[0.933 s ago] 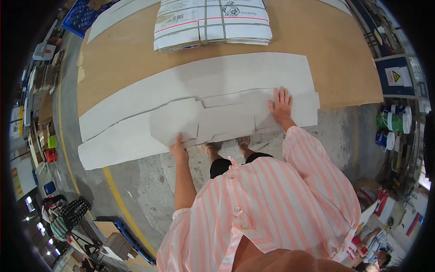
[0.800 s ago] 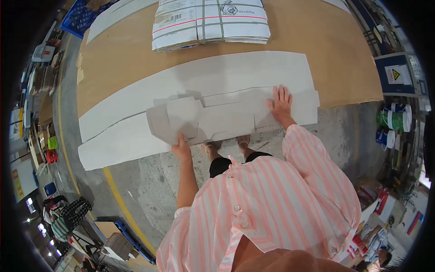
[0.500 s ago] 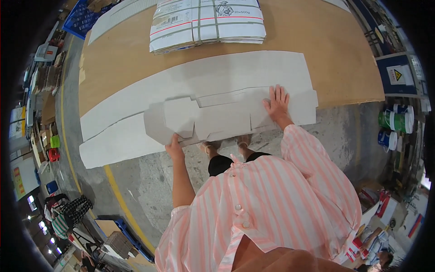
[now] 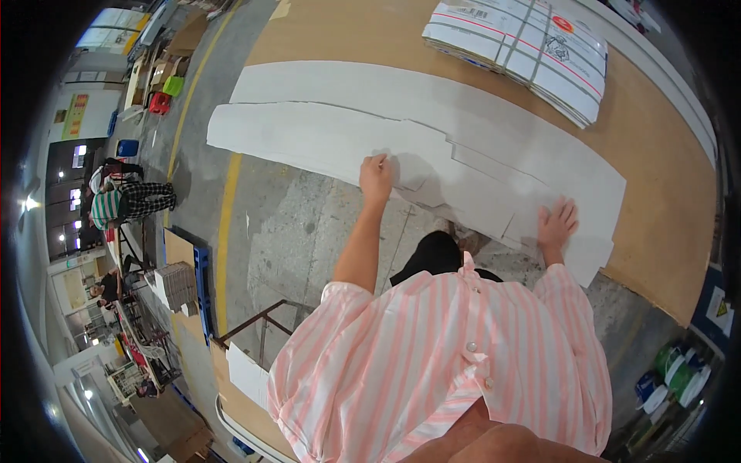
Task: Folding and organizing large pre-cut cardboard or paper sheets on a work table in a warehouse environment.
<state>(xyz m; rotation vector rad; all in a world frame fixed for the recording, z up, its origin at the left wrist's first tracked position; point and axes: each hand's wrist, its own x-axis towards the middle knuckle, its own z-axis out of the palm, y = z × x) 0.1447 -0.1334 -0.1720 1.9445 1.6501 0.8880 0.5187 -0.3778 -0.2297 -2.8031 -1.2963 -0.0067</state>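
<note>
Person in a pink-and-white striped shirt leans over the near edge of a brown flat worktable. Left hand is curled, fingers pinching the near edge of a flat white die-cut cardboard sheet; right hand lies flat on the sheet's right end, fingers spread. The sheet is matte, smooth, with stepped cut flaps, and overhangs the table's near edge. Its long axis runs along that edge, left to right. Beneath it lie long white cardboard sheets, same direction. At the far right corner sits a strapped bundle of printed flat cartons.
</note>
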